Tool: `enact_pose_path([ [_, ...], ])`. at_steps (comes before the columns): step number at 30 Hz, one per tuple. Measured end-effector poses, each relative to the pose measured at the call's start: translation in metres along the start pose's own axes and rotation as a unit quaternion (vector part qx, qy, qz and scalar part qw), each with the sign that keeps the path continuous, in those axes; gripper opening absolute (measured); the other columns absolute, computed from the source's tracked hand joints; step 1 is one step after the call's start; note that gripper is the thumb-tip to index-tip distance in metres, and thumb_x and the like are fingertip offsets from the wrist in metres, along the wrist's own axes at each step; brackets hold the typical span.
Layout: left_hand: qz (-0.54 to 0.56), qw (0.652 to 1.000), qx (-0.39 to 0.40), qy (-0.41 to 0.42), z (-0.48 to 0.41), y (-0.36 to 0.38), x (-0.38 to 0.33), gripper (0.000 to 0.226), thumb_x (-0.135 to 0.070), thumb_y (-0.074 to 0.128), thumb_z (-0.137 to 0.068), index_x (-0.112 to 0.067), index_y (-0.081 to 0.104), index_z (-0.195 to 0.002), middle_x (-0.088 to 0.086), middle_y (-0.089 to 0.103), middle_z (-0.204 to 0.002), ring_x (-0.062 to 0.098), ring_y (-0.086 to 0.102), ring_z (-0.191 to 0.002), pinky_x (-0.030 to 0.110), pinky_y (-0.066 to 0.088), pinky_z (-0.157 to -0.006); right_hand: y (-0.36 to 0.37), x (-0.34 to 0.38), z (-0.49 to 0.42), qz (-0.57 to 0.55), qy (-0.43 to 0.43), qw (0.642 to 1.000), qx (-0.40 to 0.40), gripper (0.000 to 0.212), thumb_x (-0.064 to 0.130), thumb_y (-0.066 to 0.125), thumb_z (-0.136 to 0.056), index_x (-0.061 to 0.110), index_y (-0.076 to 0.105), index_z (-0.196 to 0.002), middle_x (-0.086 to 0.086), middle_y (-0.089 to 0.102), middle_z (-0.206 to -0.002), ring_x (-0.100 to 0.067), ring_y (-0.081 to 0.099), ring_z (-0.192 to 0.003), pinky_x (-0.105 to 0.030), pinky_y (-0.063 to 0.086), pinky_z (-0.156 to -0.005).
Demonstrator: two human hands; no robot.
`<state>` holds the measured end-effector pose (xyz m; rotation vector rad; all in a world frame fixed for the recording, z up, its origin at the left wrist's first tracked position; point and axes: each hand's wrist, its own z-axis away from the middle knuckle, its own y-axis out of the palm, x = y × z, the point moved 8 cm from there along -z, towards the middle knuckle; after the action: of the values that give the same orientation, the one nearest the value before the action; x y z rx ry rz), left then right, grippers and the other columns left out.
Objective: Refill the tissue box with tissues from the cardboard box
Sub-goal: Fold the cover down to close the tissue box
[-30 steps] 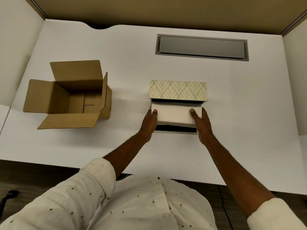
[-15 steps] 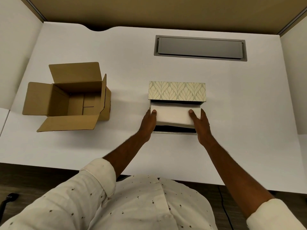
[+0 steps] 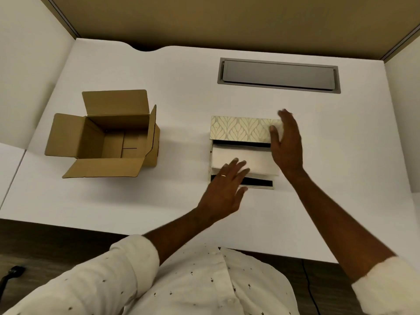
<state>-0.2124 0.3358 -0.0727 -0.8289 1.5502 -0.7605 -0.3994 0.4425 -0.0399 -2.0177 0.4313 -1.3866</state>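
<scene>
The tissue box (image 3: 263, 185) lies open at the middle of the white desk, its leaf-patterned lid (image 3: 238, 129) standing up at the far side. A white stack of tissues (image 3: 241, 156) rests in it, tilted. My left hand (image 3: 223, 192) hovers flat over the near left corner, fingers spread, fingertips over the stack. My right hand (image 3: 287, 143) is open at the right end, thumb against the lid's right edge. The brown cardboard box (image 3: 109, 135) sits at the left with its flaps open and looks empty.
A grey cable hatch (image 3: 278, 75) is set into the desk behind the tissue box. Beige partition walls close the desk at the back and both sides. The desk's front edge runs just before my body; a black cable hangs at the lower right.
Both hands have let go of the ends of the tissue stack. The right hand rose to the lid's right edge; the left hand pulled back over the box's near corner.
</scene>
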Motion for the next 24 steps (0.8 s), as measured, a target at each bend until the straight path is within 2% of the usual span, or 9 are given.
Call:
enact_pose_path([
  [3, -0.1, 0.989, 0.106, -0.002, -0.006, 0.027, 0.003, 0.067, -0.043, 0.047, -0.103, -0.008, 0.031, -0.158, 0.012, 0.019, -0.169, 0.03, 0.014, -0.157, 0.051, 0.019, -0.126, 0.034, 0.006, -0.029, 0.137, -0.048, 0.979, 0.146, 0.054, 0.029, 0.045, -0.107, 0.006, 0.035, -0.154, -0.014, 0.035, -0.162, -0.031, 0.025, -0.153, -0.048, 0.017, -0.124],
  [5, -0.141, 0.978, 0.154, -0.027, -0.007, 0.036, 0.011, 0.073, -0.05, 0.043, -0.103, -0.009, 0.022, -0.161, 0.012, 0.01, -0.171, 0.031, 0.009, -0.158, 0.051, 0.012, -0.128, 0.048, 0.002, -0.039, 0.209, -0.067, 0.953, 0.207, 0.054, 0.029, 0.046, -0.106, 0.005, 0.037, -0.153, -0.016, 0.038, -0.16, -0.033, 0.03, -0.15, -0.052, 0.018, -0.122],
  [7, -0.158, 0.971, 0.176, -0.031, -0.009, 0.039, 0.013, 0.075, -0.052, 0.042, -0.103, -0.01, 0.018, -0.161, 0.012, 0.007, -0.171, 0.031, 0.007, -0.158, 0.05, 0.009, -0.128, 0.055, -0.003, -0.041, 0.227, -0.072, 0.94, 0.242, 0.052, 0.029, 0.047, -0.105, 0.004, 0.042, -0.15, -0.018, 0.047, -0.153, -0.035, 0.041, -0.143, -0.052, 0.024, -0.119],
  [12, -0.161, 0.969, 0.182, -0.036, -0.008, 0.039, 0.013, 0.076, -0.053, 0.043, -0.103, -0.011, 0.018, -0.161, 0.011, 0.008, -0.171, 0.03, 0.008, -0.158, 0.051, 0.012, -0.128, 0.049, 0.001, -0.032, 0.206, -0.089, 0.95, 0.215, 0.049, 0.028, 0.058, -0.099, 0.001, 0.053, -0.14, -0.023, 0.06, -0.137, -0.041, 0.057, -0.123, -0.049, 0.04, -0.107],
  [16, -0.161, 0.968, 0.186, -0.042, -0.009, 0.038, 0.013, 0.077, -0.054, 0.042, -0.103, -0.011, 0.016, -0.162, 0.012, 0.007, -0.171, 0.03, 0.007, -0.158, 0.052, 0.012, -0.127, 0.035, 0.008, -0.015, 0.216, -0.106, 0.953, 0.182, 0.053, 0.039, 0.056, -0.095, 0.006, 0.058, -0.137, -0.016, 0.065, -0.133, -0.037, 0.061, -0.119, -0.049, 0.045, -0.103],
  [19, -0.162, 0.97, 0.178, -0.036, -0.007, 0.036, 0.012, 0.078, -0.054, 0.043, -0.102, -0.01, 0.018, -0.161, 0.014, 0.01, -0.17, 0.03, 0.01, -0.158, 0.053, 0.015, -0.127, 0.026, 0.014, 0.002, 0.221, -0.118, 0.955, 0.159, 0.049, 0.038, 0.062, -0.094, 0.01, 0.06, -0.134, -0.013, 0.066, -0.131, -0.034, 0.062, -0.117, -0.048, 0.045, -0.1],
  [22, -0.144, 0.978, 0.148, -0.012, -0.004, 0.029, 0.01, 0.073, -0.05, 0.044, -0.103, -0.009, 0.023, -0.16, 0.013, 0.017, -0.169, 0.028, 0.015, -0.157, 0.052, 0.019, -0.126, 0.017, 0.019, 0.022, 0.217, -0.119, 0.961, 0.123, 0.046, 0.037, 0.066, -0.093, 0.012, 0.062, -0.131, -0.009, 0.068, -0.129, -0.03, 0.062, -0.116, -0.046, 0.043, -0.1],
  [24, -0.114, 0.987, 0.105, 0.041, 0.002, 0.018, 0.0, 0.061, -0.041, 0.049, -0.104, -0.009, 0.038, -0.155, 0.013, 0.035, -0.163, 0.028, 0.031, -0.152, 0.048, 0.031, -0.123, 0.013, 0.021, 0.034, 0.216, -0.113, 0.964, 0.107, 0.044, 0.037, 0.068, -0.092, 0.015, 0.064, -0.129, -0.006, 0.069, -0.127, -0.027, 0.062, -0.116, -0.045, 0.041, -0.1],
])
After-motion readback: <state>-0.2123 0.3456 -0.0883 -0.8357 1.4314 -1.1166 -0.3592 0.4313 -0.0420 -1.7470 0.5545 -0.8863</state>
